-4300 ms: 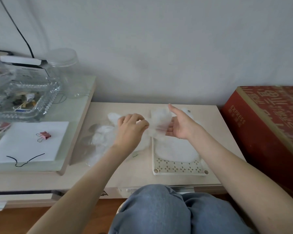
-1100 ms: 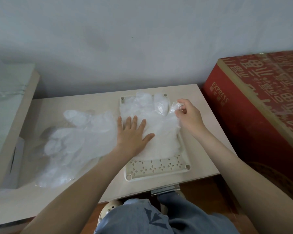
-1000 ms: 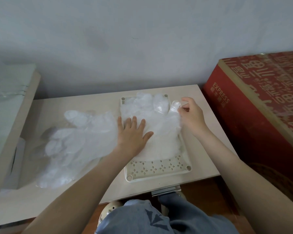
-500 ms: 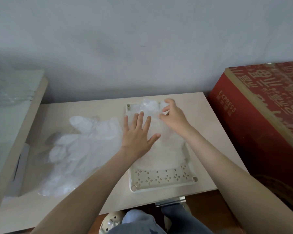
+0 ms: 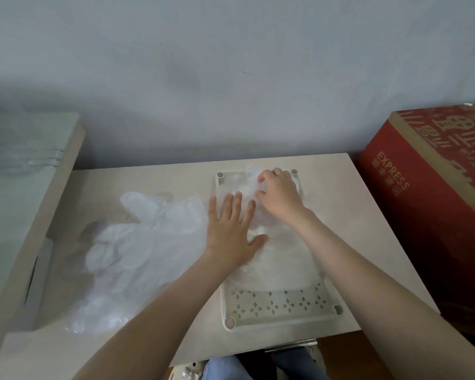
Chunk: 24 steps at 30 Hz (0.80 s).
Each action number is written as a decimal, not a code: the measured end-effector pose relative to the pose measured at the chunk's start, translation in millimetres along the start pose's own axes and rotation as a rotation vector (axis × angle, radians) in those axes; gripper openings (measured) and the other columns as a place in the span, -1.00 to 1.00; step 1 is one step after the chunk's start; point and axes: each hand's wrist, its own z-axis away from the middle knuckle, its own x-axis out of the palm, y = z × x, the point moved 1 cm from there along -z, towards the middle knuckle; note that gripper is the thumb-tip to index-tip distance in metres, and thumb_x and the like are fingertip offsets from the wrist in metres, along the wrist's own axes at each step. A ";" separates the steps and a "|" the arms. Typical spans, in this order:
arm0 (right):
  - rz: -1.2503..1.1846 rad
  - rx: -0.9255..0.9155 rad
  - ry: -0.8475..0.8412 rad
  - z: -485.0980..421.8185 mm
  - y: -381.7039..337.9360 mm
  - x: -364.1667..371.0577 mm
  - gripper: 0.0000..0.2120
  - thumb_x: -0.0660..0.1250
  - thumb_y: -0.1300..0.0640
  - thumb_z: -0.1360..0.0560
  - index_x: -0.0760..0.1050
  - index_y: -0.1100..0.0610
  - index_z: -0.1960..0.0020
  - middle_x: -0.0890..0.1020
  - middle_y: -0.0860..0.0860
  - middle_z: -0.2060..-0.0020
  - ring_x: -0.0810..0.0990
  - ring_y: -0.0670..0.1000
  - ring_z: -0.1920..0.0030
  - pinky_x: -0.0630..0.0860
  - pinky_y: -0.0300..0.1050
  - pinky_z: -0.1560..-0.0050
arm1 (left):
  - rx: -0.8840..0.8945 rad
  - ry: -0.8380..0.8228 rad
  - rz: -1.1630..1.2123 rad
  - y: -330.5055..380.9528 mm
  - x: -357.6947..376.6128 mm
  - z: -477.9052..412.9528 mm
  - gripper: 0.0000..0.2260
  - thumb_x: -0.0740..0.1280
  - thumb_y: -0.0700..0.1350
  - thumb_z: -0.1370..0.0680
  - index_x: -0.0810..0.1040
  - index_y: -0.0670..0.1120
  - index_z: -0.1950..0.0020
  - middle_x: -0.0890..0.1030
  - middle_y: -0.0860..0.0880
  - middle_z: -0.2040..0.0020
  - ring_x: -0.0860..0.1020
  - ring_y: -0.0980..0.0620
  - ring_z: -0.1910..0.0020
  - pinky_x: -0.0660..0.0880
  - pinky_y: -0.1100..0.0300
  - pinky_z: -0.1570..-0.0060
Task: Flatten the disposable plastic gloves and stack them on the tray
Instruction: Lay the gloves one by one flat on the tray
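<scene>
A glove lies lengthwise in the tray, fingers toward its far end; the left hand presses it flat-palmed, and the right hand pinches its fingers.

Work corner, softly lit.
A pale grey wall backs the beige table before me; a higher glass-topped desk adjoins on my left, a red EXPRESS-marked carton stands on my right, brown floor below.

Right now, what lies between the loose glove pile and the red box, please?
Head view: the perforated tray of flattened gloves, with left hand and right hand on them.
</scene>
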 end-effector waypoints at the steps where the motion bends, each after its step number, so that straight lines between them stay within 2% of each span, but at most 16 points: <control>1: 0.047 0.001 0.010 -0.5 0.8 1.8 -0.76 0.27 0.16 -0.53 0.47 0.18 -0.18 0.46 0.10 -0.14 0.36 0.14 -0.22 0.28 -0.09 -0.17 | 0.000 -0.012 -0.002 0.1 -0.4 -0.3 -0.29 -0.19 0.38 -0.54 -0.24 0.02 -0.56 -0.20 -0.14 -0.57 -0.23 -0.14 -0.54 -0.38 -0.25 -0.38; 6: 0.032 0.030 0.078 -3.4 1.5 1.5 -0.91 0.30 0.15 -0.51 0.51 0.14 0.01 0.48 0.08 -0.07 0.39 0.14 -0.19 0.28 -0.07 -0.15 | 0.001 -0.041 0.004 -1.2 -0.2 -1.2 -0.29 -0.18 0.38 -0.54 -0.24 0.03 -0.56 -0.20 -0.15 -0.57 -0.23 -0.13 -0.54 -0.37 -0.23 -0.39; 8: -0.053 0.012 0.093 -2.8 0.2 -3.3 -0.97 0.30 0.18 -0.49 0.45 0.11 0.10 0.53 0.02 0.07 0.46 0.12 -0.09 0.25 -0.07 -0.11 | -0.006 -0.052 0.004 -1.3 -0.2 -2.1 -0.29 -0.18 0.38 -0.53 -0.25 0.03 -0.56 -0.21 -0.15 -0.57 -0.23 -0.13 -0.54 -0.37 -0.22 -0.39; 10: -0.216 -0.003 0.076 -0.4 1.1 -8.6 -0.90 0.28 0.25 -0.50 0.37 0.12 0.13 0.51 -0.04 0.25 0.51 0.09 0.07 0.23 -0.19 -0.04 | -0.011 -0.064 0.006 -1.4 -0.1 -3.6 -0.28 -0.19 0.39 -0.53 -0.26 0.03 -0.56 -0.23 -0.14 -0.57 -0.24 -0.13 -0.54 -0.39 -0.22 -0.38; 11: -0.324 -0.001 0.057 1.4 2.4 -11.6 -0.89 0.27 0.29 -0.50 0.36 0.13 0.11 0.51 -0.03 0.28 0.52 0.07 0.13 0.23 -0.32 0.03 | -0.012 -0.071 0.008 -1.2 0.2 -3.7 -0.28 -0.19 0.39 -0.53 -0.26 0.03 -0.56 -0.23 -0.14 -0.57 -0.25 -0.13 -0.54 -0.38 -0.22 -0.39; 12: -0.435 0.001 0.035 2.6 3.3 -14.9 -0.87 0.26 0.32 -0.51 0.36 0.13 0.07 0.54 -0.01 0.26 0.52 0.04 0.15 0.23 -0.46 0.12 | -0.013 -0.075 0.006 -1.4 0.9 -3.7 -0.28 -0.20 0.40 -0.52 -0.26 0.03 -0.56 -0.23 -0.14 -0.57 -0.25 -0.13 -0.54 -0.37 -0.22 -0.41; 13: -0.541 0.008 0.012 3.3 4.4 -17.5 -0.84 0.27 0.33 -0.51 0.38 0.13 0.00 0.59 0.02 0.21 0.53 0.01 0.14 0.26 -0.52 0.14 | -0.013 -0.076 0.002 -1.6 1.6 -3.2 -0.28 -0.21 0.40 -0.52 -0.26 0.03 -0.56 -0.23 -0.14 -0.57 -0.25 -0.13 -0.54 -0.35 -0.23 -0.42; 17: -0.805 0.034 -0.039 1.8 7.6 -24.0 -0.52 0.29 0.34 -0.49 0.32 0.02 -0.34 0.61 -0.04 0.00 0.56 -0.08 0.05 0.47 -0.28 0.01 | -0.017 -0.080 -0.018 -2.6 1.2 -1.6 -0.28 -0.22 0.39 -0.52 -0.27 0.03 -0.56 -0.23 -0.14 -0.57 -0.24 -0.14 -0.54 -0.31 -0.23 -0.43; 21: -1.016 0.036 -0.045 -1.4 9.8 -25.8 -0.39 0.32 0.38 -0.46 0.26 -0.01 -0.41 0.54 0.00 -0.10 0.54 -0.06 0.02 0.54 -0.12 -0.07 | -0.020 -0.072 -0.021 -2.2 2.4 -0.8 -0.28 -0.22 0.39 -0.52 -0.25 0.02 -0.56 -0.22 -0.14 -0.57 -0.23 -0.15 -0.54 -0.32 -0.23 -0.42; 23: -0.973 0.053 -0.090 -2.3 8.9 -24.4 -0.37 0.37 0.34 -0.46 0.25 0.02 -0.44 0.50 -0.02 -0.13 0.51 -0.06 -0.02 0.56 -0.11 -0.04 | -0.017 -0.061 -0.021 -2.8 2.7 -0.9 -0.28 -0.22 0.39 -0.52 -0.26 0.02 -0.56 -0.23 -0.15 -0.57 -0.24 -0.15 -0.54 -0.33 -0.23 -0.42; 24: -0.892 0.059 -0.116 -2.0 8.7 -23.4 -0.36 0.39 0.29 -0.46 0.24 0.02 -0.45 0.48 -0.03 -0.13 0.49 -0.07 -0.02 0.55 -0.17 0.00 | -0.016 -0.058 -0.023 -2.5 3.4 -2.0 -0.28 -0.22 0.39 -0.52 -0.26 0.02 -0.56 -0.23 -0.14 -0.57 -0.24 -0.15 -0.54 -0.34 -0.23 -0.42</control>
